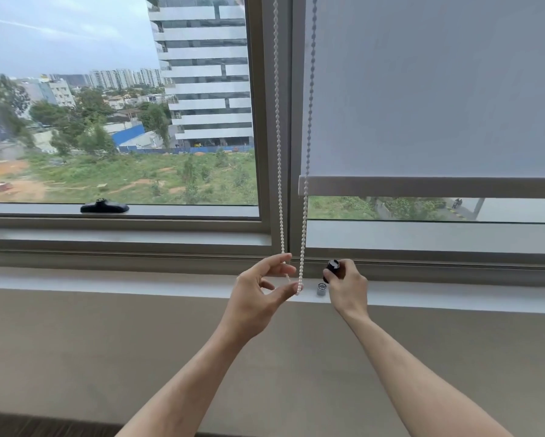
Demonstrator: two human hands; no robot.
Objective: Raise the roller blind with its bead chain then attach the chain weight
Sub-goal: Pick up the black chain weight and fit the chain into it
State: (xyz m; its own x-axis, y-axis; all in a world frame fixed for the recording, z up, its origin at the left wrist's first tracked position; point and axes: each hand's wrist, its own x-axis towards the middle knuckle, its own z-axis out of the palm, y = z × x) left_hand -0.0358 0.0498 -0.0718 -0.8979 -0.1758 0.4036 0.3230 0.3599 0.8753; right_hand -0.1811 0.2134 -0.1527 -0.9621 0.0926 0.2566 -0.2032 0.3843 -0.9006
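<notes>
A white bead chain (pixel 278 137) hangs in two strands in front of the window mullion, its loop ending just above the sill. My left hand (pixel 258 298) holds the bottom of that loop between thumb and fingers. My right hand (pixel 346 288) grips a small dark cylindrical chain weight (pixel 332 268) just right of the chain. A second small silver cylindrical piece (pixel 321 289) stands on the sill below it. The grey roller blind (pixel 438 89) covers the right pane, and its bottom bar (pixel 422 186) hangs a little above the lower frame.
The white window sill (pixel 138 280) runs across the view below the grey window frame (pixel 122 244). A black window handle (pixel 104 207) lies at the foot of the left pane. Below the sill is a plain beige wall (pixel 107 357).
</notes>
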